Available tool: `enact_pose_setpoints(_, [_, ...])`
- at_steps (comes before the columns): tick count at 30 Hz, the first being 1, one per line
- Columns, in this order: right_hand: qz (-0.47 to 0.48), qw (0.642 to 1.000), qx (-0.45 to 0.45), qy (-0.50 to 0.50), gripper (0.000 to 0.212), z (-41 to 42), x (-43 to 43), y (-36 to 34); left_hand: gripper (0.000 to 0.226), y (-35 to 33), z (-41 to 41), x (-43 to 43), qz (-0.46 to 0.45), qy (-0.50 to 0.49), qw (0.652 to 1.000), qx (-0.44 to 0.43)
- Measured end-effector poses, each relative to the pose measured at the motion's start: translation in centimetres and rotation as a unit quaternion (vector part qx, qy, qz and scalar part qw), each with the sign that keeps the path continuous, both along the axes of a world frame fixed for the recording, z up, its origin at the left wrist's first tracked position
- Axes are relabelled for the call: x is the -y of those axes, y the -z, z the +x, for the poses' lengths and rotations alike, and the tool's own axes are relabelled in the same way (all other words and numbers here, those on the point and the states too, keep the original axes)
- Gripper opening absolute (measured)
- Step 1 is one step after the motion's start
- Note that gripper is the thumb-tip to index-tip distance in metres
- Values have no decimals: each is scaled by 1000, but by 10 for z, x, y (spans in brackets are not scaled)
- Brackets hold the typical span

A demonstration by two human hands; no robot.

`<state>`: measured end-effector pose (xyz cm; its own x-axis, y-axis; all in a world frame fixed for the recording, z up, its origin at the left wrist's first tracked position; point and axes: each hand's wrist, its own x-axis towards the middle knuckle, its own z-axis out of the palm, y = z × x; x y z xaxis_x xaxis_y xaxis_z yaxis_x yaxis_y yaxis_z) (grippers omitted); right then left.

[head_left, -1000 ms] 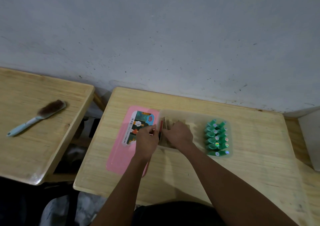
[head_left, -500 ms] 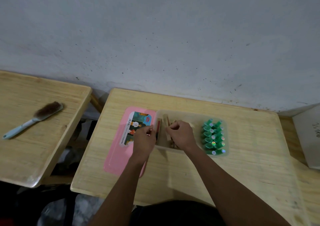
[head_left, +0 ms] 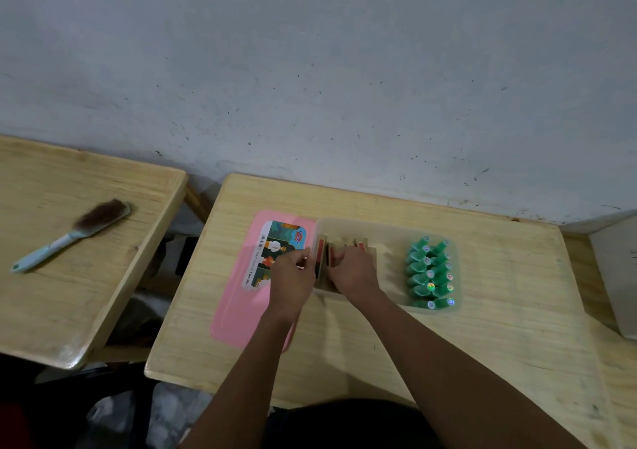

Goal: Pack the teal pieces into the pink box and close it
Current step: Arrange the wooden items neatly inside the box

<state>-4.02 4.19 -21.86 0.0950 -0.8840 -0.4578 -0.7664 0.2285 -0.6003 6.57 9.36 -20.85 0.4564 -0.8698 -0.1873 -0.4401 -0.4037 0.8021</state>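
Little has shifted since the earlier frames: your left hand [head_left: 292,274] has stayed at the left wall of the clear box [head_left: 386,229], and your right hand [head_left: 353,269] has slid slightly toward that wall, staying over the upright wooden pieces [head_left: 325,255] with red and dark faces. Your left hand pinches something small and reddish at the wall, though you cannot tell exactly what it is. Your right hand is curled down among the wooden pieces; whether it grips one or only steadies them cannot be told.

Meanwhile the teal pieces [head_left: 429,274] already lie in two tidy rows at the right end of the box, well apart from both hands and untouched. The pink lid [head_left: 238,310], with its printed label, lies flat on the desk [head_left: 499,328] just left of the box, touching its left side, partly under your left wrist.

So the packing of the teal pieces looks finished, and you are tidying the wooden ones at the left end. Closing remains: you will need to free your left hand and lift the lid over.
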Motion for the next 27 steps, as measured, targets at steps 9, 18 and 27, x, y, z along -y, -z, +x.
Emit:
enact_pose_setpoints(9, [8,997,-13,-75,17,-1,8,4,28,-1,0,0,-2,1,1000,-2])
enact_pose_setpoints(18, [-63,993,-100,14,19,-54,15,-18,32,2,1,0,4,-1,1000,-19])
enact_pose_setpoints(27, [14,991,-124,-41,18,-63,10,-5,31,2,1,1,-3,-11,1000,-29])
